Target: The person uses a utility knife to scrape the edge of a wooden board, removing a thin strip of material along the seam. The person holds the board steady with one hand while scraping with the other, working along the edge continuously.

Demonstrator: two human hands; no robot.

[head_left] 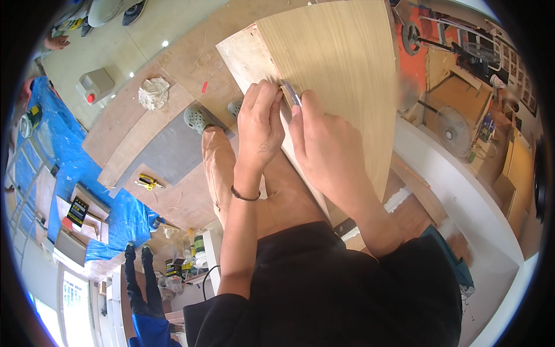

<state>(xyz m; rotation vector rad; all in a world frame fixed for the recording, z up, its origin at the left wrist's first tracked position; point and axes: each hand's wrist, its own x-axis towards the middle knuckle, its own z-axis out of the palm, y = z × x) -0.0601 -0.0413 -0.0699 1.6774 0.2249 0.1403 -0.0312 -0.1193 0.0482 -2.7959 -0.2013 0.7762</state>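
Observation:
My right hand (326, 144) is closed round a slim silver cutter (292, 93), apparently a knife, angled against the near-left edge of a light wood-grain panel (341, 75). Just left of it, my left hand (260, 118) has its fingers curled and pinched at that same edge, on or beside a narrow pale wooden strip; its fingertips are partly hidden. The panel rests over my legs, and a paler board surface (240, 52) shows along its upper left.
Plywood sheets (121, 133), yellow-handled pliers (147, 181), a jerrycan (95, 87), a white crumpled bundle (154, 92) and blue sheeting (69, 139) lie at left. Fans (454, 133) and cardboard stand right, beyond a white ledge (462, 191). Other people's legs show top left (107, 11) and bottom left (144, 289).

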